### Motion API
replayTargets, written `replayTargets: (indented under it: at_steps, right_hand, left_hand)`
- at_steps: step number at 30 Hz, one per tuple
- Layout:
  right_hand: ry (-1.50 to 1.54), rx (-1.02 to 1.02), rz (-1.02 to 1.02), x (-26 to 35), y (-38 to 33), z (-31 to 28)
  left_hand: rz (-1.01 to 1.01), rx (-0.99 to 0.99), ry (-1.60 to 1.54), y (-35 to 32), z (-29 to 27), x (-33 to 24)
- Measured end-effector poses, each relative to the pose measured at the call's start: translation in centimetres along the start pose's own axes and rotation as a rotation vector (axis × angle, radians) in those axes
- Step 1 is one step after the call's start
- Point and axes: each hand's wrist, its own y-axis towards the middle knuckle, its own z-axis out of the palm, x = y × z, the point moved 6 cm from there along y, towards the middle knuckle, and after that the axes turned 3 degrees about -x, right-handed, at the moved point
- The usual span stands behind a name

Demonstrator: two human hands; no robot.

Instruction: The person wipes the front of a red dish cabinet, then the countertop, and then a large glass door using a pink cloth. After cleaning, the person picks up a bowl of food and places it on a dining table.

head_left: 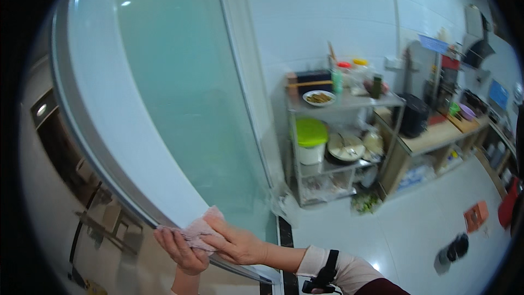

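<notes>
A pale pink cloth (197,229) is pressed against the lower part of a large frosted glass sliding door (180,98), by its grey frame (93,147). My right hand (236,245) lies over the cloth from the right, fingers closed on it. My left hand (180,251) comes up from below and grips the cloth's lower left edge. A black strap sits on my right sleeve near the wrist.
A metal shelf rack (338,147) stands right of the door with a plate of food, bottles, a green-lidded white container and pans. Beyond it are a wooden counter (436,136) with a black pot and appliances. A dark pair of shoes (454,248) and an orange object (475,216) lie on the white floor.
</notes>
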Motion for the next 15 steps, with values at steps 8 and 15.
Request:
replayTargets:
  at_steps: [8,15]
  right_hand:
    - [0.036,-0.041,-0.217,-2.2,2.2,-0.8]
    - [0.053,-0.120,-0.408,-3.3,4.7,-1.6]
  left_hand:
    - [0.073,-0.066,0.127,0.4,-0.7,-1.1]
    - [0.271,-0.068,0.177,-1.0,-0.5,-1.7]
